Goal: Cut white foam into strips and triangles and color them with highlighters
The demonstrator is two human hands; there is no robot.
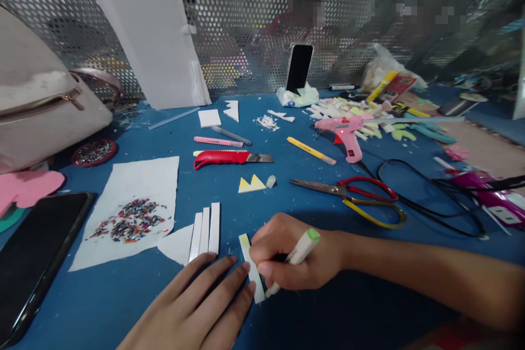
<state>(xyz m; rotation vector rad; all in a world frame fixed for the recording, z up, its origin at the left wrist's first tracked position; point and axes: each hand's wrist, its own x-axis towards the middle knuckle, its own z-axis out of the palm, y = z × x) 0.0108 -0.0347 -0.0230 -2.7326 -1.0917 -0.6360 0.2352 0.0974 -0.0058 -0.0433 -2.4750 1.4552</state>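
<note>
White strip is toward the surface's near edge, spread left hand steadying it, right hand pinching a green-ended marker. Looks light, stiffish, maybe snappable; I'd grip the long edges.

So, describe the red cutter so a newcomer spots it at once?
On the blue table, find the pink glue gun. Go left past the orange-yellow pen to the red cutter, its blade pointing right. Unlike the slim pink pen just beyond, it has a chunky handle and bare metal blade.
</note>
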